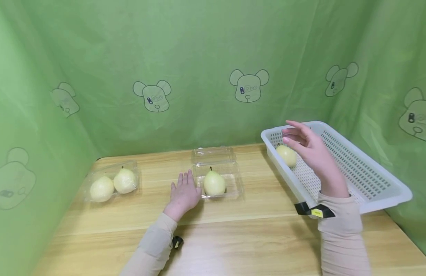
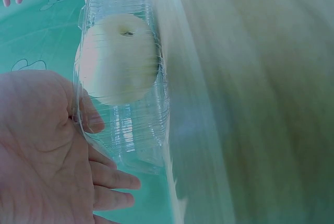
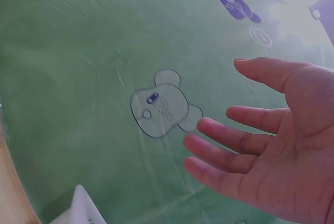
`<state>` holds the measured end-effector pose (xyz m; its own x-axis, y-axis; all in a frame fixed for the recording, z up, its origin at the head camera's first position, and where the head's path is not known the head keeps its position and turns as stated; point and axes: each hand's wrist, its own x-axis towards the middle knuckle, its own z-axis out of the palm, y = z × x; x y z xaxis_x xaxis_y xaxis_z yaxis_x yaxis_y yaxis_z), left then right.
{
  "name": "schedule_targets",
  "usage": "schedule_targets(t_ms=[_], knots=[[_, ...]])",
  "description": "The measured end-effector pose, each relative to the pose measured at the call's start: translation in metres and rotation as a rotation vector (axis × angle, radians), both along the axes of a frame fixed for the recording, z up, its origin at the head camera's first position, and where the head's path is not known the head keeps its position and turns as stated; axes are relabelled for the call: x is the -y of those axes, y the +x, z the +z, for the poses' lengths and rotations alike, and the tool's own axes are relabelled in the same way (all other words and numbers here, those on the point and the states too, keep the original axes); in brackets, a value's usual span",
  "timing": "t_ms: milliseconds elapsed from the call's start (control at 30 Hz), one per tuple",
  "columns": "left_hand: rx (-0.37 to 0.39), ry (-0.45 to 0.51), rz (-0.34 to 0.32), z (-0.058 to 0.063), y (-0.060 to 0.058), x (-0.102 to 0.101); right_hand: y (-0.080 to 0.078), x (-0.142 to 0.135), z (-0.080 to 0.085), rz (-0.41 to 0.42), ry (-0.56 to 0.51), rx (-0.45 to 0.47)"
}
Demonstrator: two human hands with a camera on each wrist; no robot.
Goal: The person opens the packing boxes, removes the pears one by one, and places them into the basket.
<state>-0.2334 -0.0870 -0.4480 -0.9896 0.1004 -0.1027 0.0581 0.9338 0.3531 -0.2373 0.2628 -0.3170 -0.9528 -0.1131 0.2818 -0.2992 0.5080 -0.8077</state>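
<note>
My left hand (image 1: 185, 193) rests against the left side of a clear plastic clamshell box (image 1: 235, 180), its fingers extended. The box's lid (image 1: 214, 155) is folded back, and one pale yellow-green pear (image 1: 214, 183) sits inside. In the left wrist view the thumb touches the ribbed wall of the box, with the pear (image 2: 120, 59) showing through. Above the white basket (image 1: 378, 168) my right hand (image 1: 314, 151) hovers with loosely bent fingers and holds nothing. Another pear (image 1: 287, 155) lies at the basket's left end, below that hand.
A second clear box (image 1: 138, 178) with two pears (image 1: 124, 181) stands on the left of the wooden table (image 1: 261, 237). Green curtains (image 1: 199, 46) printed with bear faces surround the table at the back and both sides.
</note>
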Motion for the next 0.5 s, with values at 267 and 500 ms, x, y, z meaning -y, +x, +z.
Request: schedule_targets(t_ms=[267, 500], knots=[[0.005, 0.001, -0.001, 0.0, -0.001, -0.001, 0.002, 0.024, -0.003, 0.019, 0.005, -0.051], [-0.004, 0.007, 0.001, -0.001, -0.001, 0.0, -0.001, 0.046, -0.012, 0.054, 0.003, -0.144]])
